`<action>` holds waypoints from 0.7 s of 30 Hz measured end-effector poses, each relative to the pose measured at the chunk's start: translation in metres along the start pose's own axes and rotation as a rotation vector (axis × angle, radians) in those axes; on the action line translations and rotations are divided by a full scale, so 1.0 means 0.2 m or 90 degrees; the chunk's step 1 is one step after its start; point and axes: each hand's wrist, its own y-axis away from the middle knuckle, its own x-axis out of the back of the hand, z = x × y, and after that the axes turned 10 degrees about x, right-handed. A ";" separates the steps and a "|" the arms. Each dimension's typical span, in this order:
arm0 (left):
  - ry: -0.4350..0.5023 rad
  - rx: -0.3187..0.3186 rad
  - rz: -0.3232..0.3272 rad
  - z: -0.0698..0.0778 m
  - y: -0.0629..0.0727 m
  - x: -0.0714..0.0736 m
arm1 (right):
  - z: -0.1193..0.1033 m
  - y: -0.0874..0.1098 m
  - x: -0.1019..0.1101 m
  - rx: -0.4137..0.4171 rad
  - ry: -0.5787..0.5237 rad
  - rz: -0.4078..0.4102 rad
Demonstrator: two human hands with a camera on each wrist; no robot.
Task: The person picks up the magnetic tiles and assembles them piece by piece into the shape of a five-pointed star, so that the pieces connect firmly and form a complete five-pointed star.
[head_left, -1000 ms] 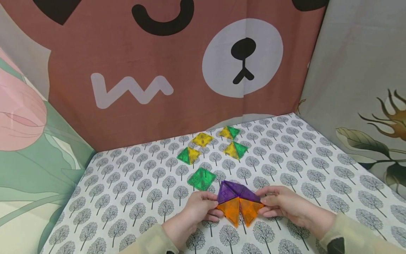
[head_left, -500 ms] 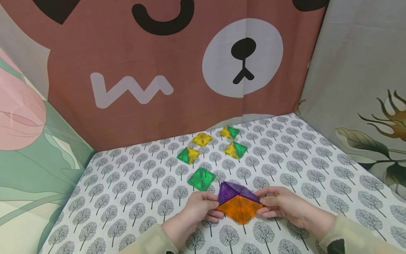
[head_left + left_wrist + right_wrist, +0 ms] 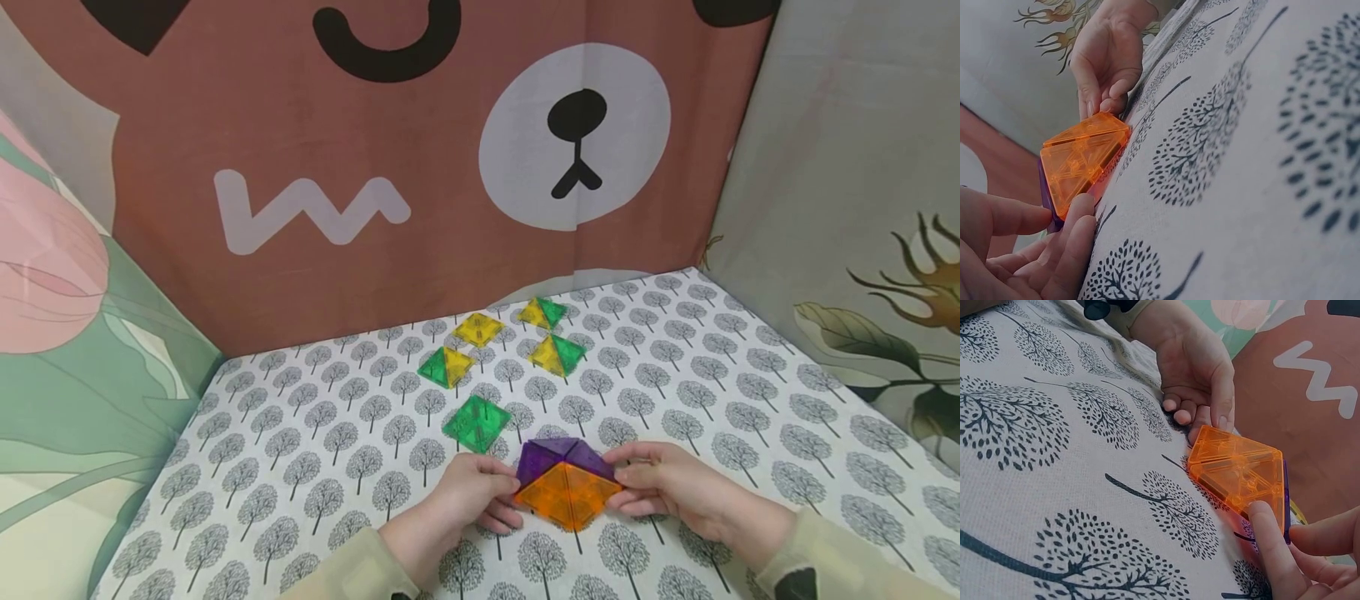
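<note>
Left hand [image 3: 480, 493] and right hand [image 3: 667, 479] are apart, each pinching one side of the orange-and-purple piece [image 3: 551, 496] between them. Piece is translucent: two orange triangles meet edge to edge on the near side, purple panels behind. Just beyond the left hand, a green diamond [image 3: 477, 423] lies on the tree-print tabletop [image 3: 315, 467]; farther ahead of both hands, a yellow diamond [image 3: 478, 330] and three green-and-yellow diamonds [image 3: 549, 357].

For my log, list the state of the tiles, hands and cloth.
Left hand, pinching the shape's left corner
Right hand, pinching its right corner
Orange tiles, edges meeting
Purple tiles, behind the orange
Green tiles, paired
Yellow tiles, paired
Green-yellow pairs, three, unheld
Cloth, spread under everything
</note>
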 end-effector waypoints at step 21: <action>-0.020 0.001 -0.001 0.00 0.01 0.00 | -0.03 0.02 0.01 0.016 0.101 -0.038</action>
